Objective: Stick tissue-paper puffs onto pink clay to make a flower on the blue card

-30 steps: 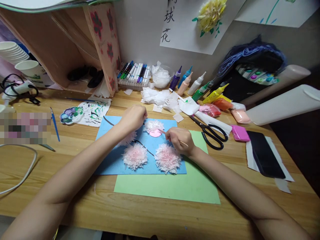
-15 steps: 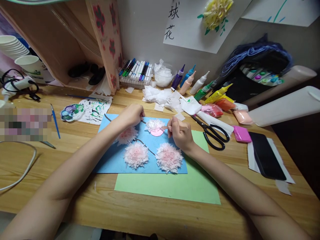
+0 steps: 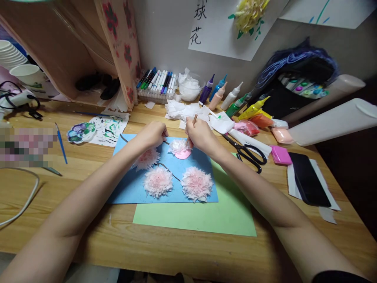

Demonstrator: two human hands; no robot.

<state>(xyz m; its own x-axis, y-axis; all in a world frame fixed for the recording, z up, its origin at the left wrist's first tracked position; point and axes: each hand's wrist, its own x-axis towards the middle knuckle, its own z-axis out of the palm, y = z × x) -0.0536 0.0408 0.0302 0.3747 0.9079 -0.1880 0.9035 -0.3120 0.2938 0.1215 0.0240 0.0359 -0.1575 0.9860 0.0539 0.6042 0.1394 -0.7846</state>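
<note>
My right hand [image 3: 198, 133] grips a thin brown stick [image 3: 194, 119], its lower end at the right side of a partly covered flower [image 3: 178, 146] with a bare pink patch [image 3: 183, 153]. My left hand [image 3: 157, 133] is closed at the upper edge of the blue sheet [image 3: 129, 188]; whatever its fingers hold is hidden. Fluffy pale pink tissue flowers [image 3: 158, 181] [image 3: 196, 183] lie on the sheet, joined by dark drawn lines. Another flower [image 3: 146, 158] is partly behind my left forearm. Green paper [image 3: 194, 220] lies beneath the blue sheet.
Black scissors [image 3: 250, 154], a phone [image 3: 309, 179] and a pink clay packet [image 3: 280, 155] are at the right. White tissue pieces [image 3: 182, 110], paint bottles [image 3: 232, 95] and markers [image 3: 159, 81] stand behind. A paint palette [image 3: 81, 132] and blue brush [image 3: 61, 143] lie left.
My right hand has moved up and left over the partly covered flower, and the stick now stands more upright. My left hand stays at the sheet's upper edge. The whole view has shifted slightly.
</note>
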